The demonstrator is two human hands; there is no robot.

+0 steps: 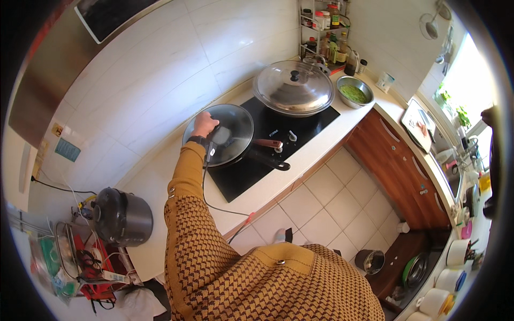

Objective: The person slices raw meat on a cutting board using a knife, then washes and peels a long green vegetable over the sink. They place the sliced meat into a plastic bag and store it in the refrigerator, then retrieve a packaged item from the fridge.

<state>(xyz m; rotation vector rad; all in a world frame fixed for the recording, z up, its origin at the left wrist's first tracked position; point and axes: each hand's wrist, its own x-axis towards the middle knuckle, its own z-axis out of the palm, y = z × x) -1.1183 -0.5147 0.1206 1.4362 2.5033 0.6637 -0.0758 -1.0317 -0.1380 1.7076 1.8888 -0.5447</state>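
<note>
My left hand [205, 123], a dark band at its wrist, grips the knob of a glass lid [235, 126]. The lid is over a frying pan whose black handle [271, 160] points towards the counter's front edge. Whether the lid touches the pan's rim all round, I cannot tell. From beneath its right side a brown utensil handle [268, 143] sticks out. Both are over the left part of a black cooktop [231, 186]. On the cooktop's right part a large wok stands under a domed steel lid [285, 90]. My right hand is out of view.
A steel bowl of chopped greens [353, 94] stands right of the wok. A dark electric cooker [124, 216] is on the left counter. A cable [225, 209] runs from my wrist past the counter edge. A cutting board [417, 125] lies near the sink.
</note>
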